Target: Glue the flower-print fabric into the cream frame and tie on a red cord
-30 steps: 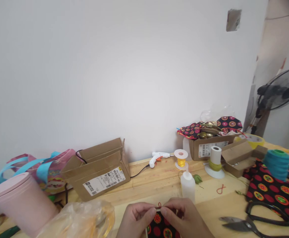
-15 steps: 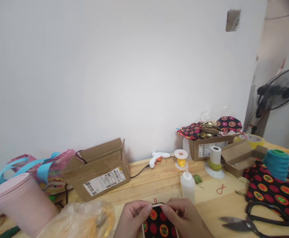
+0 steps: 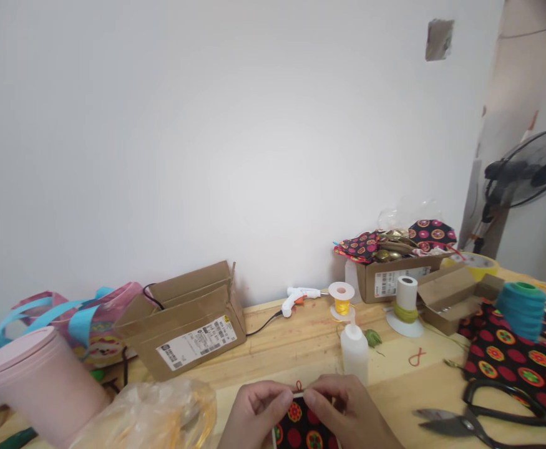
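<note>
Between both hands is a black fabric pouch (image 3: 306, 430) with red and orange flower-like dots and a pale edging; its lower part runs out of view. My left hand (image 3: 259, 413) pinches its top left edge between thumb and fingers. The top right edge is pinched by my right hand (image 3: 347, 411). A small red cord loop (image 3: 299, 385) sticks up from the top edge between the thumbs. Just beyond my right hand stands a white squeeze bottle (image 3: 354, 350) with a narrow tip.
Black-handled scissors (image 3: 469, 424) and patterned fabric (image 3: 502, 355) lie at right, with a teal thread cone (image 3: 521, 312). Behind are a glue gun (image 3: 296, 299), a yellow thread spool (image 3: 342, 300) and a filled box (image 3: 370, 280). Leftward are a cardboard box (image 3: 198, 337), plastic bag (image 3: 151, 415) and pink bin (image 3: 43, 386).
The pouch has shifted slightly right and down. My thumbs have come closer together at its top edge, near the red loop.
</note>
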Demonstrator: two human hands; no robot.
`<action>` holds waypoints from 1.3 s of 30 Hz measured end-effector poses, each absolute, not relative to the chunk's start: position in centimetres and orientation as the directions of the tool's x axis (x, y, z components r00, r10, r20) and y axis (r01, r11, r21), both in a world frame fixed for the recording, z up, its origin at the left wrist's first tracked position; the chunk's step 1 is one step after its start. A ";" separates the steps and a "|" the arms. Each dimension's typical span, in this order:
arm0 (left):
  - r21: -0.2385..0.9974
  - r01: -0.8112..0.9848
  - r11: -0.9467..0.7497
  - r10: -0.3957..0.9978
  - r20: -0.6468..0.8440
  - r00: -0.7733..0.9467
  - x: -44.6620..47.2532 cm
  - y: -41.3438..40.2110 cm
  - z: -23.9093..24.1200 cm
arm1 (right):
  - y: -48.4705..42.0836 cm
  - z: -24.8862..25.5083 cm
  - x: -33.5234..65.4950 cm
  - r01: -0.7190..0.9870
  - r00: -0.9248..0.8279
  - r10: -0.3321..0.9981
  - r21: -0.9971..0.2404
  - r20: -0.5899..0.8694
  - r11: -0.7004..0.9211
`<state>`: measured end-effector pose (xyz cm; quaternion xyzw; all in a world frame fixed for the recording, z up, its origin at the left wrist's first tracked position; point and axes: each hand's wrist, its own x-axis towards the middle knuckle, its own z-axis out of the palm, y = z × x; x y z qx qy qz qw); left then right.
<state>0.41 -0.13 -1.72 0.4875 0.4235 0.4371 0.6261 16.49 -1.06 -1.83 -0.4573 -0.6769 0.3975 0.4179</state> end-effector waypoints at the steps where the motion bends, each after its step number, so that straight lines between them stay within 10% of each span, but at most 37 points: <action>1: 0.978 -0.149 0.144 0.960 -0.102 0.262 0.4 -0.2 -1.7 | -1.1 -1.8 16.5 0.281 -0.243 0.948 -0.920 0.207 0.273; 39: 0.971 -0.194 0.141 0.961 -0.088 0.262 0.6 -0.5 -0.9 | -1.0 -1.5 16.3 0.279 -0.292 0.906 -0.879 0.306 0.387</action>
